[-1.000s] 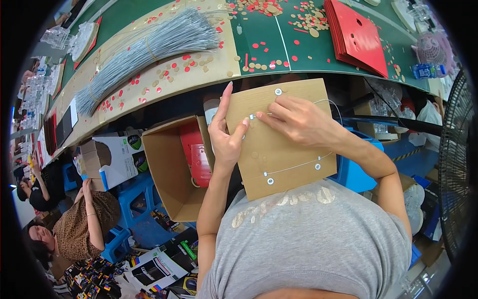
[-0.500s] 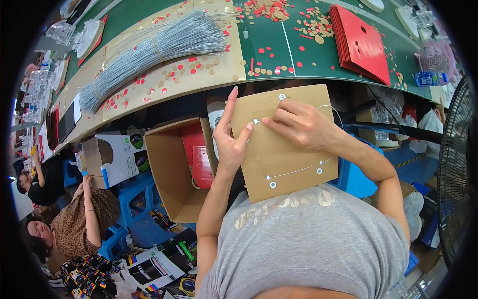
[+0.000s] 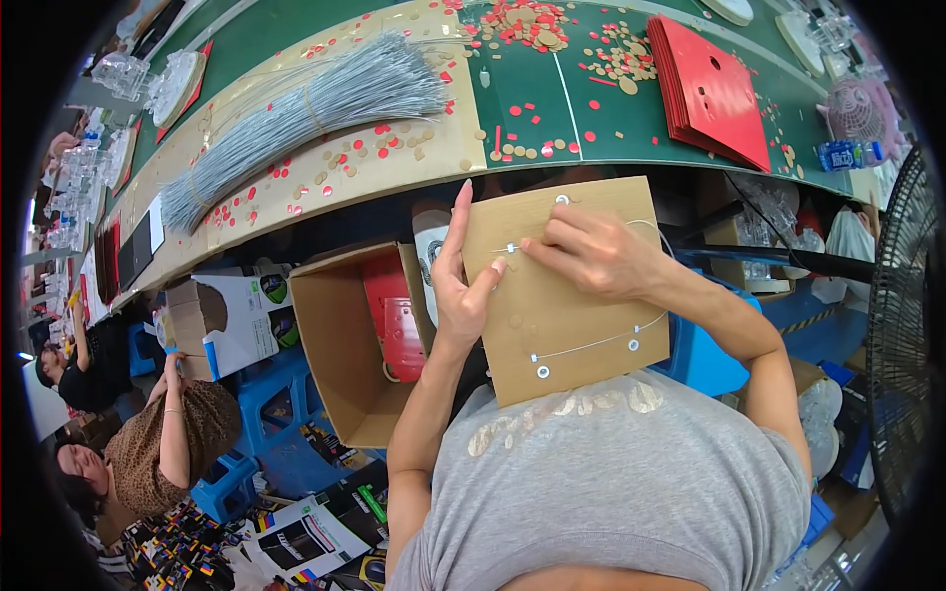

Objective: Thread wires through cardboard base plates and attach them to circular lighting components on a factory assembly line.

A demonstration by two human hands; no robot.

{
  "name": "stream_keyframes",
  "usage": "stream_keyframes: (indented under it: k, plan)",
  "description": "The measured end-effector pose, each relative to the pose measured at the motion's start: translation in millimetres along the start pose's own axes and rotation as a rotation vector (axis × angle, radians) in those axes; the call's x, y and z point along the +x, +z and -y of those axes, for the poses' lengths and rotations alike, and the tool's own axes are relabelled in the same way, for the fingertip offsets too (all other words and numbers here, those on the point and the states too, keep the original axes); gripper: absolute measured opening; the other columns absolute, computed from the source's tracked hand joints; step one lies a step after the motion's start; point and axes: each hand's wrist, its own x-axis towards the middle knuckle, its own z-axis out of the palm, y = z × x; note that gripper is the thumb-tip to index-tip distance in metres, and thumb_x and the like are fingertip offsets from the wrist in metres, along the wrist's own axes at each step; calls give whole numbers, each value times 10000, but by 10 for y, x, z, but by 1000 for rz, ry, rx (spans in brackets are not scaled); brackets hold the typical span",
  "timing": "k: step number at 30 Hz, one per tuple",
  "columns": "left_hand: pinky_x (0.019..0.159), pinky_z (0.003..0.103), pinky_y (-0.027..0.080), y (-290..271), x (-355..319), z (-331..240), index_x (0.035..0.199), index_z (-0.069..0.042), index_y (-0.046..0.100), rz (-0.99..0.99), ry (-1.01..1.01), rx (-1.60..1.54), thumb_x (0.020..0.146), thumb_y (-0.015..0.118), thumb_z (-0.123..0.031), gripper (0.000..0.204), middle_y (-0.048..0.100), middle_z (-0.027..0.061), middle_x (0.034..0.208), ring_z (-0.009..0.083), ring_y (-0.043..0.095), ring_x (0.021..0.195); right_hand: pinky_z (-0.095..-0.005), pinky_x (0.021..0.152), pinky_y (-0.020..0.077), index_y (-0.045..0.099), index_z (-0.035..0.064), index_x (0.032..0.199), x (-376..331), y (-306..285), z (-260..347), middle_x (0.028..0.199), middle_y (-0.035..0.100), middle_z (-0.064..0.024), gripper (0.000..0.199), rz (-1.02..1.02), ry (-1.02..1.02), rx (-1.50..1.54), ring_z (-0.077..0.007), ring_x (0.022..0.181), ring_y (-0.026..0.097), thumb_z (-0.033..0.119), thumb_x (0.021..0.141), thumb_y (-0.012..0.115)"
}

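Note:
A brown cardboard sheet (image 3: 581,315) leans against my front, with small white clips and round washers on it. My left hand (image 3: 463,286) grips its left edge, thumb on the face and index finger stretched upward. My right hand (image 3: 603,254) pinches a thin wire (image 3: 642,223) beside the upper-left clip (image 3: 511,248); a short wire end pokes out on the clip's left side, near my left thumb. The rest of this wire loops past the sheet's right edge. Lower down, another wire (image 3: 586,347) runs between two clips. My right fingers partly cover the upper area.
A bundle of grey wires (image 3: 305,118) lies on the table (image 3: 532,108) among red and brown paper bits. Red folded sheets (image 3: 709,94) stand at its right. An open carton (image 3: 340,345) holds red pieces on my left. A black fan (image 3: 902,335) is far right; a co-worker (image 3: 168,438) sits left.
The wire end now shows on the left side of the upper-left clip. The cardboard sheet and both hands sit slightly lower in the picture.

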Motion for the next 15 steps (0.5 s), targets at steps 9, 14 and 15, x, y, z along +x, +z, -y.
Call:
stream_keyframes:
  k: [9, 14, 15]
  plan:
    - [926, 240, 475, -36, -3, 50, 1609, 10, 282, -5, 9, -4, 797, 546, 38, 855, 570, 156, 1411, 145, 608, 1149, -341, 680, 573, 717, -35, 1041, -56, -48, 11, 862, 581, -72, 371, 4, 44, 28, -238, 881, 653, 103, 697, 684]
    - [1010, 284, 457, 7, 66, 30, 1600, -1, 309, 13, 38, 35, 814, 559, 28, 826, 574, 173, 1413, 182, 593, 1204, -342, 706, 581, 726, -12, 1033, 47, -8, 31, 875, 596, -67, 352, 40, 0, -54, -245, 904, 658, 84, 697, 685]
    - [1056, 308, 440, -2, 67, 20, 1581, -8, 367, 31, 56, 73, 826, 571, 24, 782, 566, 193, 1434, 200, 577, 1247, -345, 712, 581, 729, -4, 1032, 30, -19, 31, 897, 610, -69, 347, 44, 17, -38, -245, 911, 658, 82, 699, 681]
